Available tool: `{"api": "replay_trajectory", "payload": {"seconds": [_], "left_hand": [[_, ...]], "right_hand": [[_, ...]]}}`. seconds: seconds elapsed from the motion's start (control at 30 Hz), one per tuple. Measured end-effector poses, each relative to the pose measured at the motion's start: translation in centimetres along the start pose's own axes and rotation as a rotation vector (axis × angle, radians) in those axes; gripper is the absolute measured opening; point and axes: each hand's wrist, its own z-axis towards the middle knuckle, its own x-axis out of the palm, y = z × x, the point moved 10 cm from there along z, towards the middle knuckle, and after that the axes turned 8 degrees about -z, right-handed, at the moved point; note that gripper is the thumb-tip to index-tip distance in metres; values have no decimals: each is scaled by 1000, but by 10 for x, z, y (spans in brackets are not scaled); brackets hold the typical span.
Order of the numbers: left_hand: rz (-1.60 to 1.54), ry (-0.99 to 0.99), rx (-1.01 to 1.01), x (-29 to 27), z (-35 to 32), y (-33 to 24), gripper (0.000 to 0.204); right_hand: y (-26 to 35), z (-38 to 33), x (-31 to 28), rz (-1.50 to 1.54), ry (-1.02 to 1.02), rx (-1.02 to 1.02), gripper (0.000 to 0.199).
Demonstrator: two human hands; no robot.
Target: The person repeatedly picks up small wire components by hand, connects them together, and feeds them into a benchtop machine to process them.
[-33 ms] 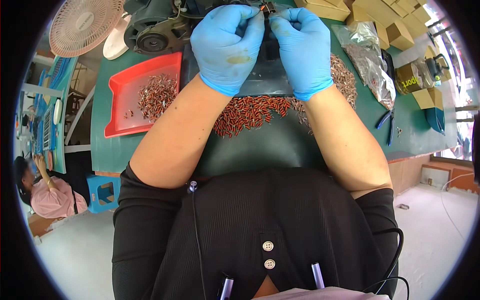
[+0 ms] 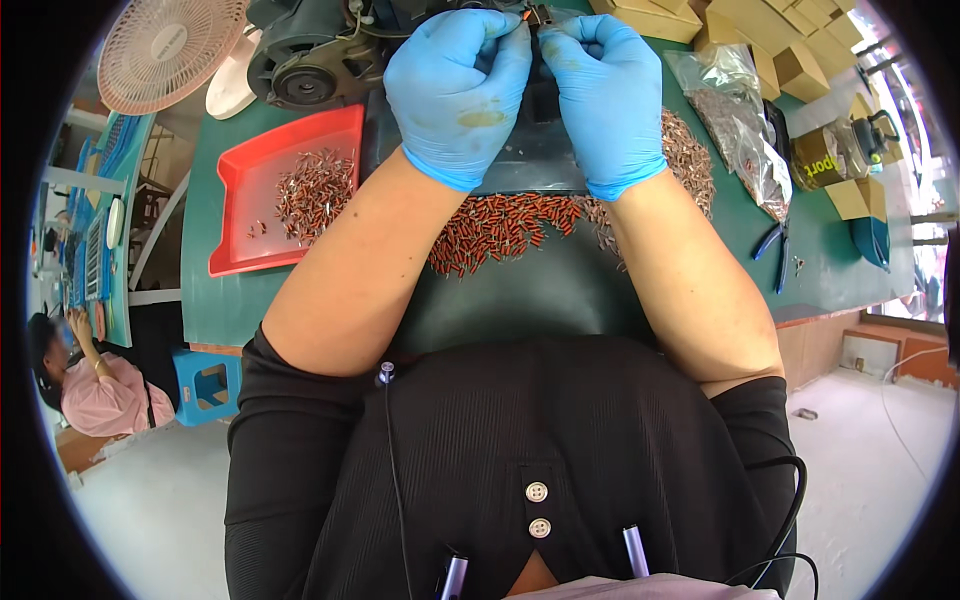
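Both my hands wear blue gloves and meet at the dark machine (image 2: 312,84) at the top. My left hand (image 2: 460,100) is closed in a pinch, with a small orange-red part (image 2: 526,16) at its fingertips. Close beside it, my right hand (image 2: 608,105) also has thumb and fingers pressed together; what they hold, if anything, is hidden. A small metal piece (image 2: 541,14) shows between the two hands. Below my wrists lies a heap of small red-brown cylindrical parts with metal ends (image 2: 500,228). Past my right wrist spreads a pile of paler small parts (image 2: 686,165).
A red tray (image 2: 240,190) of similar parts sits left on the green table (image 2: 520,300). Rightward lie a clear bag of parts (image 2: 735,120), blue-handled pliers (image 2: 776,245), cardboard boxes (image 2: 800,70) and a jug (image 2: 830,155). A fan (image 2: 170,45) stands far left; a person (image 2: 105,390) sits beyond.
My left hand and forearm have shifted very slightly to the right. My right hand has barely moved.
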Motion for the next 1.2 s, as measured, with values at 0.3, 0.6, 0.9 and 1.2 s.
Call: {"api": "replay_trajectory", "payload": {"seconds": [0.3,0.6,0.9,1.2], "left_hand": [[161,6,105,6,1,-10,9],[-413,-340,573,-4,-11,3,12],[176,-14,174,11,-3,-2,9],[-106,62,-292,-13,-34,7,10]], "right_hand": [[-5,6,1,-63,-58,27,6],[-8,9,2,-52,-54,26,6],[-14,8,2,-47,23,41,15],[-27,-47,-25,132,107,90,11]]}}
